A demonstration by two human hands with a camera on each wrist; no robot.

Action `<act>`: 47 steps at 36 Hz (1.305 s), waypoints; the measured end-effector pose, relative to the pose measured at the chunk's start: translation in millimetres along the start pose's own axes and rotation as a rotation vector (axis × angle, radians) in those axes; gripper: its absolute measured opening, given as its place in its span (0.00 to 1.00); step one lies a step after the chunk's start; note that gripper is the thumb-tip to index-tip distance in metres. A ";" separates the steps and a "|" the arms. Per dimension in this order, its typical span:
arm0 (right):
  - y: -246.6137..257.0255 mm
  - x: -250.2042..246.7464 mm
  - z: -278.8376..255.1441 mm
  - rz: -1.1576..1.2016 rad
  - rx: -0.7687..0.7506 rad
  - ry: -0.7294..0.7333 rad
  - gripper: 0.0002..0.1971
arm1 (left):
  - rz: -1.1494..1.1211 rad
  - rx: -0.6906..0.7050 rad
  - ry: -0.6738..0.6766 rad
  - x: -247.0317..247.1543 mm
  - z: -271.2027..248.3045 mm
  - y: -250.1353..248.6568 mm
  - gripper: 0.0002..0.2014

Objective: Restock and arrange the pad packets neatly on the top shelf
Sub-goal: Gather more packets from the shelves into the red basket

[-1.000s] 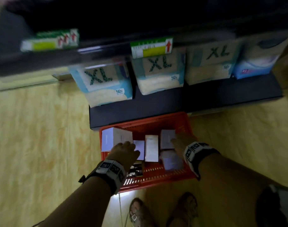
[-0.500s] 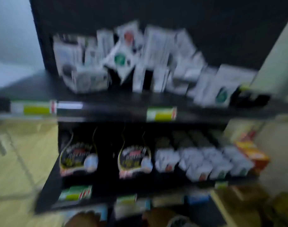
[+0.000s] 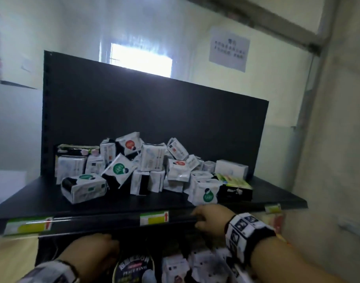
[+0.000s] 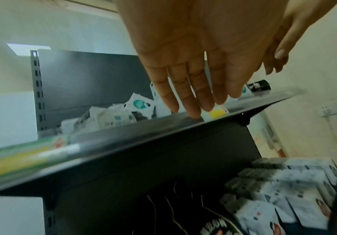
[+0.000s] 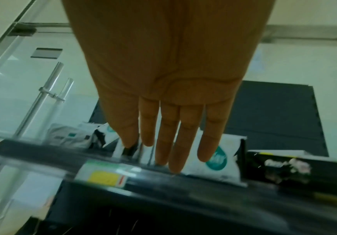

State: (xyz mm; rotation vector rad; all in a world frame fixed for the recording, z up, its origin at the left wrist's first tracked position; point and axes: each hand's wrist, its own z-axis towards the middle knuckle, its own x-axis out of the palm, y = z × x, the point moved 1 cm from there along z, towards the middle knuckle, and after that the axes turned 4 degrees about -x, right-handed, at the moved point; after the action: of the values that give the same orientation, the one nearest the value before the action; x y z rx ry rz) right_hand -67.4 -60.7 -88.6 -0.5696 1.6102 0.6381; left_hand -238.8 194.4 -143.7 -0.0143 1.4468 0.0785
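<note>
Both hands are raised to the front lip of the top shelf [image 3: 122, 205], and neither holds anything. In the head view the right hand [image 3: 210, 220] appears only from the back, knuckles at the shelf edge, so its fingers cannot be read there. The right wrist view settles it: the fingers [image 5: 183, 135] are straight and together, their tips at the shelf's front rail, with a white packet bearing a teal mark [image 5: 218, 160] just beyond them and a black packet [image 5: 292, 168] further to the hand's right.

The left hand [image 3: 93, 254] sits lower in the head view, below the shelf lip and in front of the shelf underneath. Its wrist camera shows the left hand [image 4: 185, 63] stretched flat, fingertips near a yellow price tag [image 4: 217, 113] on the rail; whether they touch it is unclear. That view also catches the right hand's fingers beside it.

The pad packets [image 3: 152, 166] lie beyond both hands in a jumbled heap across the middle of the top shelf, tilted and overlapping. Only the left wrist view shows the rows of white packets [image 4: 296, 187] on the shelf below.
</note>
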 end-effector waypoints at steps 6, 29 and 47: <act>-79.2 -34.2 -0.8 -0.031 0.060 -0.095 0.22 | 0.054 -0.022 -0.045 -20.1 42.7 -22.7 0.14; -365.2 -90.2 94.5 0.086 0.170 -0.216 0.19 | 0.066 0.059 -0.141 -74.2 301.3 -271.8 0.16; -399.2 -91.2 194.5 0.219 0.293 -0.159 0.57 | -0.034 -0.477 0.368 -27.7 414.3 -325.1 0.66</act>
State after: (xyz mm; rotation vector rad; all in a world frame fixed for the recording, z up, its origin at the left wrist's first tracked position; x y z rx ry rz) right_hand 357.0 -215.5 -50.4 -0.1247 1.5902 0.5786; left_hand 188.5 -107.3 -77.0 -0.4643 1.7639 0.4092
